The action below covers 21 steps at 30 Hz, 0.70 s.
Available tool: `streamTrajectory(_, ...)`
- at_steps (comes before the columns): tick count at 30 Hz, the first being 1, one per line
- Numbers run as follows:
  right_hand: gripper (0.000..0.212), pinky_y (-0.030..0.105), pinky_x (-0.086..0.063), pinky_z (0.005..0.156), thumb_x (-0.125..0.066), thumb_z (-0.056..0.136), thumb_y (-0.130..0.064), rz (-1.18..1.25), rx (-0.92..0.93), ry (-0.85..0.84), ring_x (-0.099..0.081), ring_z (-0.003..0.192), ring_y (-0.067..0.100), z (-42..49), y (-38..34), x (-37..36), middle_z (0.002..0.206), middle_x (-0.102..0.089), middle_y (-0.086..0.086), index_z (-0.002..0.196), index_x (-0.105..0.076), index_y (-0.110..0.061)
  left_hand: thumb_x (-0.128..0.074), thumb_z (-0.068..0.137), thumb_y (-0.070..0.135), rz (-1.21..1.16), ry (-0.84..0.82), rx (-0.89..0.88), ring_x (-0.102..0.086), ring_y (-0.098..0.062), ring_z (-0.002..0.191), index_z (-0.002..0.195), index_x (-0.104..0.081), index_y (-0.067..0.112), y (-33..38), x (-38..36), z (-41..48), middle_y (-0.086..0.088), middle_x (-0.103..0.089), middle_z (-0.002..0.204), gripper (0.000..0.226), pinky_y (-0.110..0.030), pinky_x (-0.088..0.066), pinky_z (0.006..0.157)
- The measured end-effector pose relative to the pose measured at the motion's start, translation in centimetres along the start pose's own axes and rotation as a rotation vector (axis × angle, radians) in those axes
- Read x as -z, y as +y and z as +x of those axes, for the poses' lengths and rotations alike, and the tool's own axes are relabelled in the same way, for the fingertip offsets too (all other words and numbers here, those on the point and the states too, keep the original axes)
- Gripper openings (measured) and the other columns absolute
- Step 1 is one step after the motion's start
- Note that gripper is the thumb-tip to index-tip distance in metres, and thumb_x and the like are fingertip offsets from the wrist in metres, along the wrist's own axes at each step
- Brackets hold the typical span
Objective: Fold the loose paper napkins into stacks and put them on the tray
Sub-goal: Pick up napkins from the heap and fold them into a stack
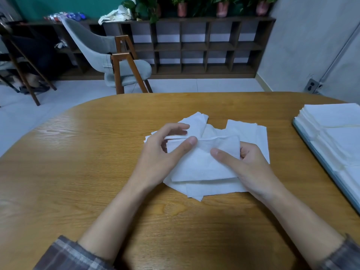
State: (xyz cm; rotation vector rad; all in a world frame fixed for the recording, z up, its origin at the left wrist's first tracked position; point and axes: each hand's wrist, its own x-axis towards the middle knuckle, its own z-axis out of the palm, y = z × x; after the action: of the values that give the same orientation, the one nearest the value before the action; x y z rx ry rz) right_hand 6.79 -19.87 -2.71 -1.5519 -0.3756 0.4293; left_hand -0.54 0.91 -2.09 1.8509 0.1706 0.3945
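A single napkin (202, 164) is being held just above the loose pile (247, 131), which is lying on the middle of the wooden table (78, 172). It is being pinched at its left end by the left hand (161, 152), with the thumb laid on top by the folded upper edge and the fingers curled behind. At its right end it is being gripped by the right hand (251, 168), thumb pressed flat on the sheet and fingers tucked beneath. The two hands are being kept apart, one at each end, and much of the pile is being hidden by them and by the raised sheet.

Well to the right of the pile, a tray (328, 165) is being filled with folded stacks (335, 117), partly cut off by the frame. Beyond the pile, past the table's far edge, a grey chair (101, 53) is being shown before a dark cubby shelf (194, 45) topped with potted plants (182, 8). Nearer than the pile, plaid sleeves (74, 256) are being worn pushed up the forearms.
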Motion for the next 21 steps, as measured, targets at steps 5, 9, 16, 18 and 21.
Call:
streamTrajectory(5,0.027,0.03,-0.062,0.079,-0.074,0.095,-0.018,0.01,0.055,-0.005,-0.077,0.102,0.024,0.1,0.0,0.0,0.107,-0.081,0.003,0.122,-0.072,-0.022,-0.085,0.088,0.016,-0.114,-0.049,0.062,-0.066,-0.008,0.076,0.115,-0.076,0.028,0.3,0.1,0.0,-0.002,-0.071,0.091,0.031,-0.017,-0.051,0.067)
streamTrajectory(9,0.044,0.034,-0.06,0.09,-0.076,0.094,-0.011,-0.087,0.182,-0.082,-0.073,0.108,0.02,0.3,0.2,0.3,0.117,-0.076,-0.003,0.129,-0.062,-0.034,-0.087,0.085,0.013,-0.07,0.031,-0.011,-0.064,-0.008,0.076,0.113,-0.076,0.027,-0.1,-0.2,0.1,0.002,-0.07,0.09,0.033,-0.019,-0.052,0.064)
streamTrajectory(16,0.023,0.012,-0.046,0.096,-0.069,0.098,-0.003,-0.284,0.263,0.262,-0.067,0.109,-0.007,1.6,1.1,1.9,0.103,-0.078,-0.023,0.098,-0.082,-0.021,-0.091,0.079,0.039,0.387,-0.075,-0.165,-0.058,-0.002,0.12,0.146,-0.047,0.042,-2.0,-0.4,0.1,0.02,-0.059,0.124,0.08,-0.022,-0.049,0.097)
streamTrajectory(18,0.025,0.016,-0.048,0.099,-0.068,0.098,-0.002,-0.272,0.256,0.355,-0.065,0.109,-0.01,1.9,1.4,2.8,0.106,-0.077,-0.026,0.101,-0.082,-0.022,-0.091,0.074,0.048,0.475,-0.173,-0.127,-0.052,0.002,0.125,0.149,-0.037,0.05,-2.1,-0.5,-0.2,0.024,-0.055,0.126,0.092,-0.025,-0.045,0.102)
streamTrajectory(21,0.03,0.022,-0.049,0.103,-0.067,0.097,-0.002,-0.256,0.234,0.395,-0.063,0.114,-0.011,2.0,1.6,3.1,0.111,-0.075,-0.028,0.106,-0.081,-0.026,-0.088,0.072,0.057,0.609,-0.242,-0.168,-0.045,0.007,0.129,0.139,-0.045,0.053,-2.1,-0.6,-0.5,0.032,-0.051,0.13,0.08,-0.024,-0.041,0.106)
